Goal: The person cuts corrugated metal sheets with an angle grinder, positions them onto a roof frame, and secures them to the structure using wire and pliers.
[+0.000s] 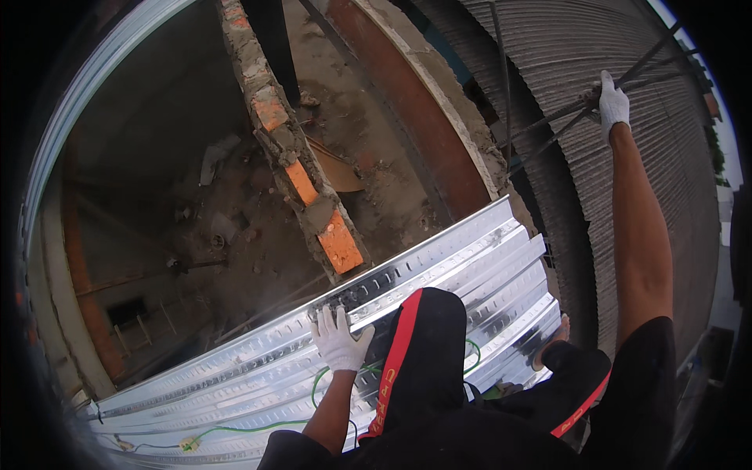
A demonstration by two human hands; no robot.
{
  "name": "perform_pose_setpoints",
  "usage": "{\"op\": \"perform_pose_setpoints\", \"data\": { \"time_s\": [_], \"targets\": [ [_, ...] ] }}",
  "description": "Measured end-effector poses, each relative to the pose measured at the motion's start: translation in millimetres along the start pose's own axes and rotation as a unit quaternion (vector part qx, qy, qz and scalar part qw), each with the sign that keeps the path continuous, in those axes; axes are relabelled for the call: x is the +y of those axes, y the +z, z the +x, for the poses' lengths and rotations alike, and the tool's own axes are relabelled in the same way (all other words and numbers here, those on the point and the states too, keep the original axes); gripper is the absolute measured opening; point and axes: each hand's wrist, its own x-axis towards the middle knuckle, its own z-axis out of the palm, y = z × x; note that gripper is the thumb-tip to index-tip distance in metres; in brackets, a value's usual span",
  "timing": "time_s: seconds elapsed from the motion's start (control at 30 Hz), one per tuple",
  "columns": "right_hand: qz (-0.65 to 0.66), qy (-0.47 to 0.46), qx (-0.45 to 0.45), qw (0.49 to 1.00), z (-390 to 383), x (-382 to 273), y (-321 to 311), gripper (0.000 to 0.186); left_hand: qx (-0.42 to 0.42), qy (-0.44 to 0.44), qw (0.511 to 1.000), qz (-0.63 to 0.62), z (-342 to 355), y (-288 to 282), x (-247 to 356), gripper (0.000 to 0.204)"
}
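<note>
My left hand (341, 343), in a white work glove, lies on the ribbed metal decking sheet (493, 266) close to its far edge, fingers spread and holding nothing. My right hand (612, 103), gloved alike, reaches out to the far right with its fingers wrapped round dark steel rebar (540, 125). Several of these bars cross and stick out beside a corrugated roof. The shiny sheet runs under my knees and bare foot (553, 343). A green cord (251, 428) trails over it near my left forearm, partly hidden by my leg.
Beyond the decking edge is a deep drop to a rubble-strewn floor (219, 227). A narrow brick wall (338, 241) with rough mortar meets the edge. To its right runs a reddish-brown surface (399, 110). Grey corrugated roofing (564, 47) spans the right side. A yellow connector (189, 444) lies lower left.
</note>
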Motion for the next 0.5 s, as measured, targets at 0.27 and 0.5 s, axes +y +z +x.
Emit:
{"op": "perform_pose_setpoints", "data": {
  "time_s": [0.27,0.5],
  "targets": [
    [-0.029,0.034,-0.036,0.998,-1.9,3.6,-15.3,0.050,-0.013,0.002,1.000,0.017,4.1,3.9,-2.8,0.091],
    [-0.099,0.018,-0.102,0.990,33.9,18.1,-32.8,0.059,0.014,0.014,1.000,0.024,1.6,9.7,-4.7,0.083]
  ]
}}
